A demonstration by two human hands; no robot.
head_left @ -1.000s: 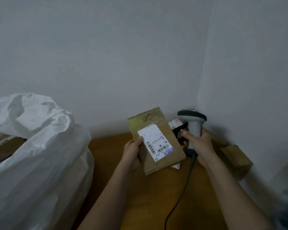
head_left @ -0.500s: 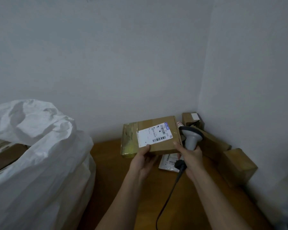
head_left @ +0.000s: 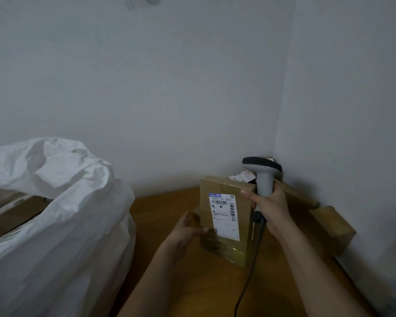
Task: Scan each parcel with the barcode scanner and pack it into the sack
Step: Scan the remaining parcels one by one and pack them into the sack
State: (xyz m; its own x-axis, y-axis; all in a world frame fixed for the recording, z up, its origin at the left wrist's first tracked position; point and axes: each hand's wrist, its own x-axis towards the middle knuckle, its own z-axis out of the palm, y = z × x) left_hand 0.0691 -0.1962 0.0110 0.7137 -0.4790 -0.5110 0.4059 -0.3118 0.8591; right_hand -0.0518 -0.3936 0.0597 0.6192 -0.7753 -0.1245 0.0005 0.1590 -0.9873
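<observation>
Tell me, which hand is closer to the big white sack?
Left. The left hand holds the box on the side facing the sack. The right hand grips the scanner beyond the box, farther away.

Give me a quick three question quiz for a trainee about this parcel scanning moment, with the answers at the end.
1. True or false: the shipping label on the held cardboard parcel faces the camera.
2. Which hand holds the barcode scanner? A) left hand B) right hand
3. On which side of the wooden table does the white sack stand?

Key: 1 true; 2 B, the right hand grips the scanner's handle while its thumb touches the parcel's upper right edge; 3 the left side, with its mouth open.
</observation>
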